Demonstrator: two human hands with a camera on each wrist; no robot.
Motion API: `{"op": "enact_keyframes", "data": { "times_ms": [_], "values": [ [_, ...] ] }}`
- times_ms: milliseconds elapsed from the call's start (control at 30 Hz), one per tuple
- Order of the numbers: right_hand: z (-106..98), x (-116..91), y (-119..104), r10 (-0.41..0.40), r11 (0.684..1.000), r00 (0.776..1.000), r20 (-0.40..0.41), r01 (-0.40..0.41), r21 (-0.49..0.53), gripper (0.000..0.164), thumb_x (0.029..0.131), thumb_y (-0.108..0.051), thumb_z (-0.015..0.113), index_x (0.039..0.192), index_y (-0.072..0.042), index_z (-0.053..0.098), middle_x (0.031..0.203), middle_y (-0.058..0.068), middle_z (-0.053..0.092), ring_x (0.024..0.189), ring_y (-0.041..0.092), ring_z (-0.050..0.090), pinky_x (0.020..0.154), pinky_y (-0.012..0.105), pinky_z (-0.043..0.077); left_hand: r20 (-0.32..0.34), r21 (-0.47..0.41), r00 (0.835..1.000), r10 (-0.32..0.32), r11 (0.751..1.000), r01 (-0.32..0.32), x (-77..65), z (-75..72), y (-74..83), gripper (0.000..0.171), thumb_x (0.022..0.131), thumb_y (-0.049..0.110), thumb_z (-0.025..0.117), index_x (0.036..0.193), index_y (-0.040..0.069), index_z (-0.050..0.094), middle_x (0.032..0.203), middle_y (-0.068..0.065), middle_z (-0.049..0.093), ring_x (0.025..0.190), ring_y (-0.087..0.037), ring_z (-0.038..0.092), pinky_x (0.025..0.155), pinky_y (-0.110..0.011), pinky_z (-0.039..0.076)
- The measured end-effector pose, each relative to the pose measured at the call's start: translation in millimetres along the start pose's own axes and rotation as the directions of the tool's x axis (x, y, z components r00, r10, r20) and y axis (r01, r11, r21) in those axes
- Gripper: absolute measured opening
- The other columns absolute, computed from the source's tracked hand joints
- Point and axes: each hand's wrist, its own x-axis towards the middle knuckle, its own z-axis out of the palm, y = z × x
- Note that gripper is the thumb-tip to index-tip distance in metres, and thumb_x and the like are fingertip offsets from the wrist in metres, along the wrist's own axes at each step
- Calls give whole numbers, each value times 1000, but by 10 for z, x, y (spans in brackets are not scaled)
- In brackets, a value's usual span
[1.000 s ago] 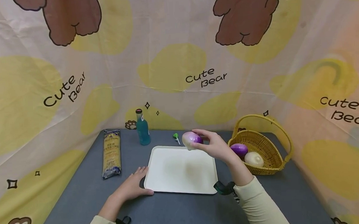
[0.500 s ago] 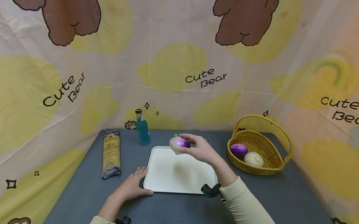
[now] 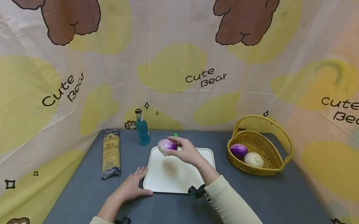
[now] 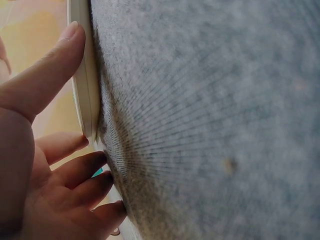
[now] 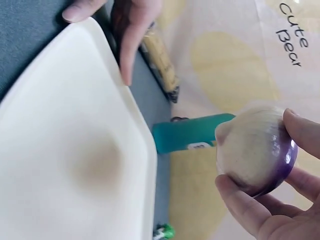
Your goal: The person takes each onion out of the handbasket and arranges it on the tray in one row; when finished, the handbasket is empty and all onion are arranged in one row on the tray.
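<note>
A purple-and-white onion [image 3: 165, 146] is held up over the far left part of a white rectangular tray [image 3: 178, 176]. My right hand [image 3: 186, 152] pinches it between thumb and fingers, from its purple side. In the right wrist view the pale side of the onion [image 5: 250, 150] shows, with a small nub at its end. At the tray's near left corner my left hand [image 3: 131, 186] rests with thumb and fingers spread. Its thumb [image 4: 57, 57] lies against the tray's rim [image 4: 86, 95] in the left wrist view, and the other fingers touch the side and table.
A wicker basket [image 3: 271, 154] on the right holds a purple vegetable [image 3: 238, 150] and a white onion [image 3: 253, 160]. A blue bottle [image 3: 143, 132] stands behind the tray, a pasta packet [image 3: 111, 152] lies left. Behind the right hand shows a small green item [image 3: 175, 135].
My right hand has carried the onion leftward across the tray, away from the basket side. My left hand has stayed at the tray's corner.
</note>
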Motion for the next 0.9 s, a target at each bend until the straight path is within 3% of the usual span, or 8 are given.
{"op": "enact_keyframes", "data": {
  "times_ms": [567,900],
  "values": [
    [614,221,386,40,998,999,19,-41,40,58,90,-33,77,141,-11,60,139,11,62,121,31,63,100,44,54,-12,2,1000,11,1000,-11,5,-1,-22,112,73,55,85,157,3,33,163,-24,29,153,-45,18,121,-67,16],
    [783,209,484,84,995,996,36,-82,-55,58,90,-34,77,143,-17,59,136,8,64,115,24,64,98,41,55,-13,2,1000,25,1000,-25,-18,-5,-12,111,74,54,85,157,1,33,162,-26,30,152,-46,18,120,-68,17]
  ]
}}
